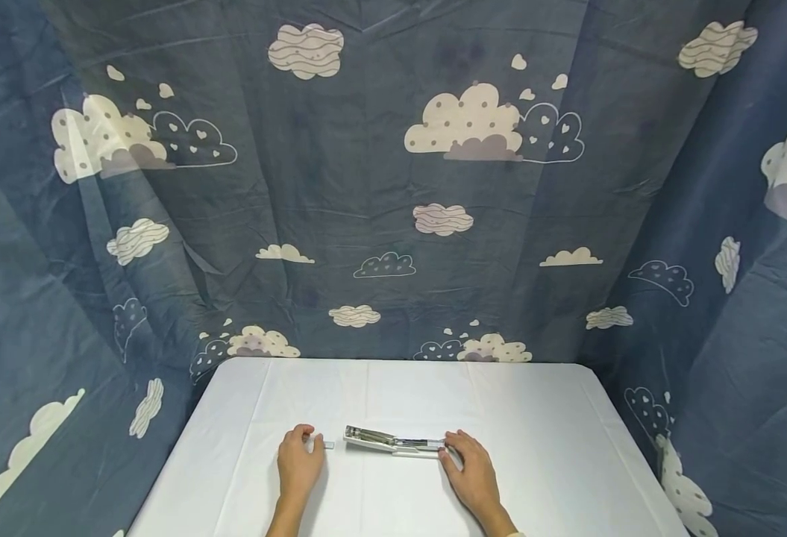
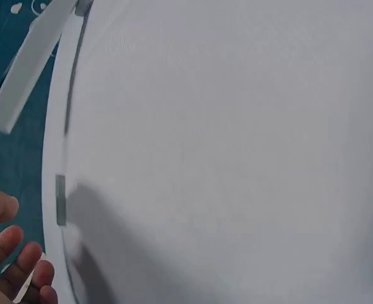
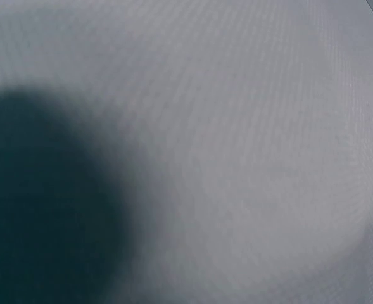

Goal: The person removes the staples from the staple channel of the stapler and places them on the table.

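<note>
A white stapler point(image 1: 369, 438) lies on the white table, its top arm swung up and its metal magazine point(image 1: 420, 443) exposed. My right hand point(image 1: 472, 471) holds the stapler's right end between thumb and fingers. Left of the stapler, a small grey strip point(image 2: 61, 200), which looks like a row of staples, lies on the tabletop. Beside that strip is my left hand point(image 1: 299, 461), its thumb and fingers bent and spread apart with nothing visible between them. The raised white stapler arm point(image 2: 31, 66) shows at upper left in the left wrist view. In the right wrist view, the hand is out of sight.
The white table point(image 1: 534, 418) has its far edge against a dark blue cloth point(image 1: 366, 186) with a cloud print, which also hangs at both sides. A blurred dark shape point(image 3: 40, 202) fills the lower left of the right wrist view.
</note>
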